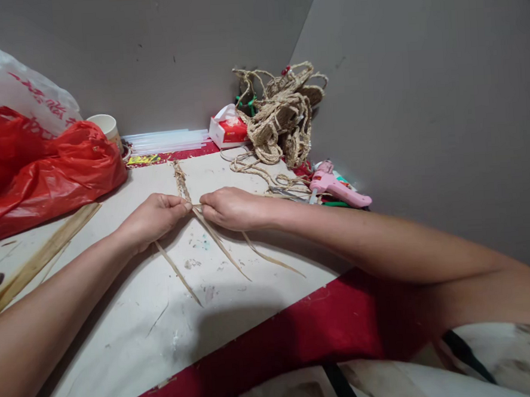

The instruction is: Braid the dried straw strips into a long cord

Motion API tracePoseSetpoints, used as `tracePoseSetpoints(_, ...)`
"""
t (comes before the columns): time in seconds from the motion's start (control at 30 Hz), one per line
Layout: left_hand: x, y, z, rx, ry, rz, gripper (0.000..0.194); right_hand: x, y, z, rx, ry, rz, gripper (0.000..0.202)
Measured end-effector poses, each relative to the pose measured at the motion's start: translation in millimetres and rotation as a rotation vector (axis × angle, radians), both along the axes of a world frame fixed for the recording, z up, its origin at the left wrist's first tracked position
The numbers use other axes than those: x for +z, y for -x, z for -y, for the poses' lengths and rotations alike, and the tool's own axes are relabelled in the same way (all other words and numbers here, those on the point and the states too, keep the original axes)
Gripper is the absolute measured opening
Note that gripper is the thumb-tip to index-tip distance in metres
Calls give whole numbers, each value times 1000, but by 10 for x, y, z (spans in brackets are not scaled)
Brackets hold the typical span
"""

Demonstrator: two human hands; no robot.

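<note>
A narrow braid of dry straw-coloured plant strips runs away from me over the white board. My left hand pinches a strip at the near end of this braid, thumb against fingers. Just to its right, my right hand is closed on another strip, its knuckles up. A short stretch of strip shows between the two hands. Below them, loose strip ends fan out toward me: one under the left hand, one in the middle, one beyond the right hand. The fingertips partly cover the crossing of the strips.
Red and clear plastic bags bulge at the left, above wide dry leaf strips. At the back are a paper cup, clear glue sticks, a tissue box and heaped braided cord. A pink glue gun lies at right.
</note>
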State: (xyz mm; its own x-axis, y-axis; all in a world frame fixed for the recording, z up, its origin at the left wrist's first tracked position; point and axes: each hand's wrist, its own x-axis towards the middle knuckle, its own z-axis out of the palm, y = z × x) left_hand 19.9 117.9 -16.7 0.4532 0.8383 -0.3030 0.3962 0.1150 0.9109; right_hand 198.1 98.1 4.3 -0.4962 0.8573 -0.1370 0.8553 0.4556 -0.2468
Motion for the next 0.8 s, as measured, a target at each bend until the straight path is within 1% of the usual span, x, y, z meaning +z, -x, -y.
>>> tracePoseSetpoints(0.07,-14,-5,1,-4,-35,-26,24,17,2,17,20,-21,24,28)
tracePoseSetpoints(0.13,-23,-17,7,9,-75,-57,24,32,3,25,35,-19,3,24)
tracePoseSetpoints(0.2,-20,-34,19,35,-107,-71,23,37,3,18,15,62,-72,22)
tracePoseSetpoints(0.23,-15,-43,27,48,-116,-68,21,34,0,9,-12,149,-135,21)
tracePoseSetpoints(0.33,9,-62,45,67,-115,-41,20,0,-18,-28,-107,514,-397,21)
tracePoseSetpoints(0.4,17,-64,47,65,-109,-26,21,-31,-34,-49,-154,711,-566,24)
tracePoseSetpoints(0.5,4,-51,35,55,-108,-12,21,-69,-45,-67,-246,912,-748,33)
tracePoseSetpoints(0.57,-7,-38,25,52,-101,-13,21,-89,-41,-73,-320,1001,-816,31)
tracePoseSetpoints(0.6,-8,-33,21,46,-93,-10,21,-98,-38,-76,-346,1018,-835,28)
tracePoseSetpoints(0.67,2,-30,18,25,-64,3,22,-118,-35,-85,-368,999,-851,23)
tracePoseSetpoints(0.8,36,-41,20,-3,-26,22,19,-152,-44,-100,-322,864,-831,21)
